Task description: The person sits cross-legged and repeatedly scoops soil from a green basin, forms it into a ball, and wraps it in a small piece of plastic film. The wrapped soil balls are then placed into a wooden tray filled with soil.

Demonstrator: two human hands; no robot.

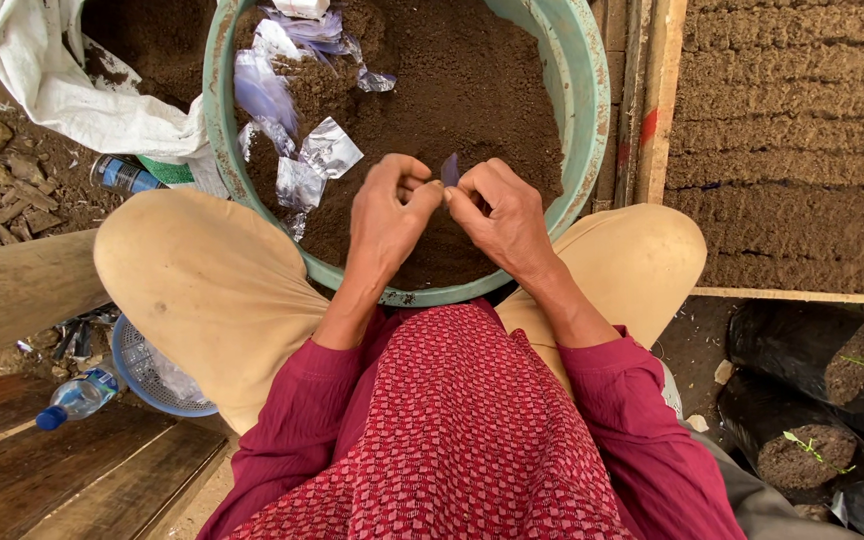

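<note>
The fingers (430, 190) of both hands meet over the near part of a large round green plastic basin, pinching between them a small purple foil packet (450, 168) that stands upright just above the thumbs. The left hand (388, 212) and the right hand (500, 215) each grip an edge of it with thumb and forefinger pressed together, the other fingers curled in. Whether the packet is already torn open cannot be told; it looks whole at the top

Judging by the scene, the work is partway along: several emptied silver and purple foil wrappers (297, 150) lie crumpled on the dark brown soil (472, 90) at the far left of the green basin (592, 110), so a number are done, and this one is in hand

To the right, a wooden-framed bed of ridged soil (782, 150). Near right, black bags with small seedlings (812, 450). On the left, a white sack (62, 90) and a clear plastic bottle with a blue cap (77, 398)
</note>
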